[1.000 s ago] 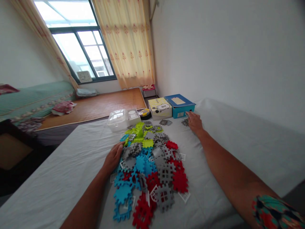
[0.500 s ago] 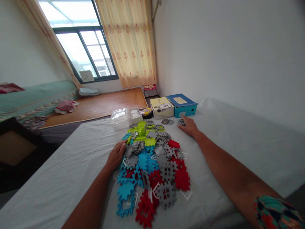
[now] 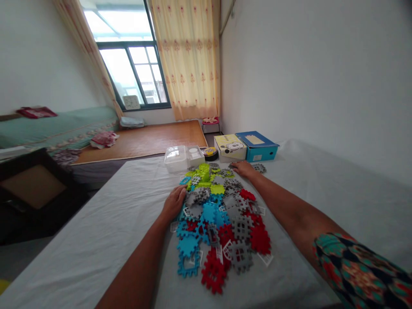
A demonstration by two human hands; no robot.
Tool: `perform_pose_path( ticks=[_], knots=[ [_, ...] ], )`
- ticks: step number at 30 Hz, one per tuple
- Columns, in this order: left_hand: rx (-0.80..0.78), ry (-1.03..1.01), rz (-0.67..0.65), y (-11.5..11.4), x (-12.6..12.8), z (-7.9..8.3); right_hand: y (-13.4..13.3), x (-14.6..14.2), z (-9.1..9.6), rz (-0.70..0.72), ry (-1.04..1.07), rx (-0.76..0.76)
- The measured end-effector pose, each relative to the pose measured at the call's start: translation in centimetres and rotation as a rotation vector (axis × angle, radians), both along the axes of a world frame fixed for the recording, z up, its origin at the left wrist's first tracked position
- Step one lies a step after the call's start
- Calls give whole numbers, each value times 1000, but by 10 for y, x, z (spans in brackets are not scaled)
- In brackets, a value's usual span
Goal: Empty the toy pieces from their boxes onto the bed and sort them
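Note:
A pile of interlocking plastic tiles (image 3: 222, 223) in blue, red, grey and lime green lies on the white sheet (image 3: 106, 227). My left hand (image 3: 175, 202) rests against the pile's left edge, fingers loosely laid on grey tiles. With fingers stretched out, my right hand (image 3: 243, 168) lies flat at the far end of the pile, just in front of the yellow cartoon box (image 3: 230, 147). It covers a grey tile there. Another loose grey tile (image 3: 260, 168) lies just to its right.
A blue box (image 3: 256, 146) stands beside the yellow one, against the wall. A clear plastic container (image 3: 180, 158) and a tape roll (image 3: 210, 152) sit behind the pile. Beyond the sheet are a wooden platform (image 3: 144, 141), a green bed (image 3: 61, 128) and a curtained window.
My right hand has slid left from in front of the blue box to the pile's far end, in front of the yellow box. My left hand has stayed at the pile's edge.

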State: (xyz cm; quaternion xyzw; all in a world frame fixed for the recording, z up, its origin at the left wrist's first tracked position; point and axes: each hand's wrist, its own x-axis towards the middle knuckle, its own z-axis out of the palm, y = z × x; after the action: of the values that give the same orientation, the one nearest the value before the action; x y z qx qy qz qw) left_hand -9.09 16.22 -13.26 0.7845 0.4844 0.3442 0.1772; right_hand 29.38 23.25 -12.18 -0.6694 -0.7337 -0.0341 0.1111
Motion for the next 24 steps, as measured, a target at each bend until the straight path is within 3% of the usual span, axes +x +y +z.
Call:
perform_pose_path(
  ticks=[5, 9, 13, 18, 24],
  knots=[
    [13, 3, -8, 1, 0, -1, -10, 11, 10, -33, 29, 96],
    [20, 7, -1, 3, -1, -3, -27, 44, 17, -203, 116, 254],
    [18, 12, 3, 4, -2, -3, -44, 72, 7, -313, 215, 253],
    [1, 16, 8, 1, -2, 0, -56, 99, -5, -512, 362, 426],
    [-7, 19, 18, 0, -2, 3, -68, 119, -24, -592, 371, 236]
  ],
)
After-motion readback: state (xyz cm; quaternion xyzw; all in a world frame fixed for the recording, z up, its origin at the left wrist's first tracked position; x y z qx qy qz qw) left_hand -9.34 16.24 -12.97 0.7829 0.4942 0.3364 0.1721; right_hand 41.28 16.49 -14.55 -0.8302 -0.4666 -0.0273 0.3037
